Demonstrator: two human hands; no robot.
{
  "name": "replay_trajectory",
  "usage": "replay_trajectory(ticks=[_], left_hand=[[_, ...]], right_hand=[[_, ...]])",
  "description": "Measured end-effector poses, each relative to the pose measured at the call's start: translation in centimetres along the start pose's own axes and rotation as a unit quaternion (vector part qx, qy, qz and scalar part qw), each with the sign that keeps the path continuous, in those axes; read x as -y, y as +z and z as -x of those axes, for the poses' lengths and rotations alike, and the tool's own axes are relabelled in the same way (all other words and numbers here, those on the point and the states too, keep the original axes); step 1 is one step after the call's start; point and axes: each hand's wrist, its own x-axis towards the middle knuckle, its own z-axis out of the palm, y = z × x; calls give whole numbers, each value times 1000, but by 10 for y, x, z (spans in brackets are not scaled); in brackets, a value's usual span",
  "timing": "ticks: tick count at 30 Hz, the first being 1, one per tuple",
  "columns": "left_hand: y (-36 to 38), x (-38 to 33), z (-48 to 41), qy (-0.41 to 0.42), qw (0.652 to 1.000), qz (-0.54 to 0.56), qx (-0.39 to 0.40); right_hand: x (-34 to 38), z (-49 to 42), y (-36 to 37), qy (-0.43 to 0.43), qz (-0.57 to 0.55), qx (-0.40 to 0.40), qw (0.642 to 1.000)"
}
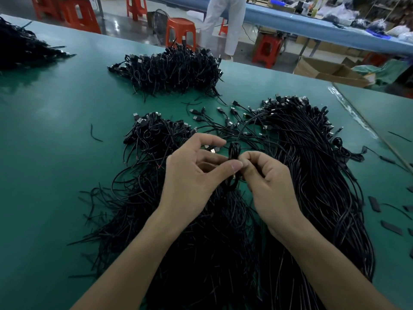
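A small coil of black USB cable [234,151] stands upright between my two hands above the green table [55,130]. My left hand [194,175] pinches the coil with thumb and fingers from the left. My right hand [268,177] has its fingers curled and pinches the coil's middle from the right. One strand arcs from the coil up toward the loose cables at the right. A silver USB plug [213,150] shows under my left fingers.
A long bundle of straight black cables [312,175] lies at right, a pile of black ties [156,220] under my arms, coiled cable heaps [172,68] behind and at far left [22,48]. Orange stools [181,32], cardboard boxes [330,72] and a standing person [225,21] are beyond the table.
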Motion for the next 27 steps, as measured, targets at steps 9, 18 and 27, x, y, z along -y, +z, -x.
replay_trajectory(ticks=[9, 18, 27], left_hand=[[7, 1, 4, 42, 998, -14, -39], [6, 1, 2, 41, 997, 66, -19], [3, -6, 0, 36, 993, 105, -34]], right_hand=[[3, -2, 3, -28, 19, -38, 999], [10, -4, 4, -62, 55, -16, 996], [21, -4, -2, -80, 68, 21, 994]])
